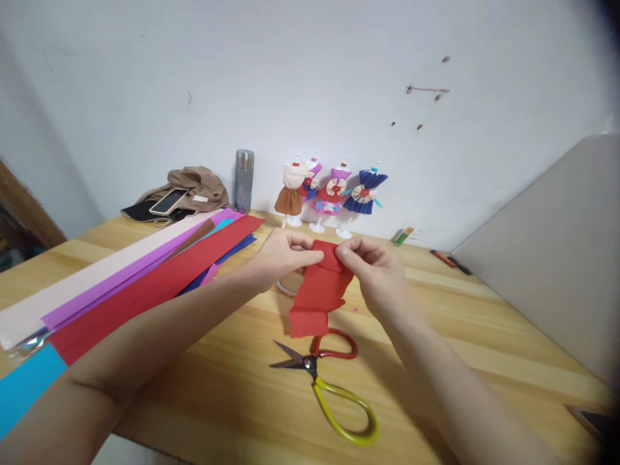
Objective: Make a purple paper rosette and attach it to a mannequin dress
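A strip of red crepe paper hangs between my two hands over the middle of the table, its upper end folded over. My left hand pinches the fold's left edge between thumb and fingers. On the opposite edge, my right hand grips the same paper with thumb and forefinger. Scissors with one red and one yellow-green handle lie on the wood below the strip, blades apart and pointing left. Part of a pale ring-shaped item shows behind the paper; the rest of it is hidden.
Several small dress forms in paper outfits stand along the wall. Long coloured paper sheets cover the left side. Behind them are a grey flask, a phone and brown cloth. A green item lies back right.
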Motion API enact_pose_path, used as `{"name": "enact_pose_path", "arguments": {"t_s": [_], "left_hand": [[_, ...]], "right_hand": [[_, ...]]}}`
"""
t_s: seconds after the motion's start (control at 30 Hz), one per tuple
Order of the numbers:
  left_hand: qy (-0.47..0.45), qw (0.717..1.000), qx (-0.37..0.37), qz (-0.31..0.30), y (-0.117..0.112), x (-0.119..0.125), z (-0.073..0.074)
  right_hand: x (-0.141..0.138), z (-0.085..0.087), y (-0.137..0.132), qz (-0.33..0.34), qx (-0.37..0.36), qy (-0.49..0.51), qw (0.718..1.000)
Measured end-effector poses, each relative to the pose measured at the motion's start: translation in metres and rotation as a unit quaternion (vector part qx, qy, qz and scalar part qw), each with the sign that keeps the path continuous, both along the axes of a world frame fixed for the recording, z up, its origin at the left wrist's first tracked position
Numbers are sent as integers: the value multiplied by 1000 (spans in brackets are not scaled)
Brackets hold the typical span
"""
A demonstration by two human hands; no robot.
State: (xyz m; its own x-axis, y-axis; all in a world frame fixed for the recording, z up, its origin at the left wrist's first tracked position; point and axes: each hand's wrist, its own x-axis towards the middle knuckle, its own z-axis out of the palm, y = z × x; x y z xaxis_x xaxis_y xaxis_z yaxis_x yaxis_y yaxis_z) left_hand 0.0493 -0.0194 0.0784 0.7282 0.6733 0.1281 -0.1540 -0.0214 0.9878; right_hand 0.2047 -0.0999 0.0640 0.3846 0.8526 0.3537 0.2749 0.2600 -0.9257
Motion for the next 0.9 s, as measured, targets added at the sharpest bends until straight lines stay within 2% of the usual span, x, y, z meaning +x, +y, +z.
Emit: {"name": "enact_pose_path", "arguments": {"t_s": [0.3,0.4,0.57,0.7,0.9], "left_hand": [[-10,999,-19,46,2,1,0],[-20,997,-33,65,2,1,0],[-16,996,-35,76,1,2,2],[-26,997,-38,68,2,2,0],[-44,996,-64,51,3,2,-3]], "right_hand": [[1,-5,1,62,33,1,998],[-3,-9,0,48,65,-43,996],[-2,-17,-1,-13,136,-134,981],[0,-18,-1,-35,123,-182,975],[0,-18,-2,-48,108,-175,977]]}}
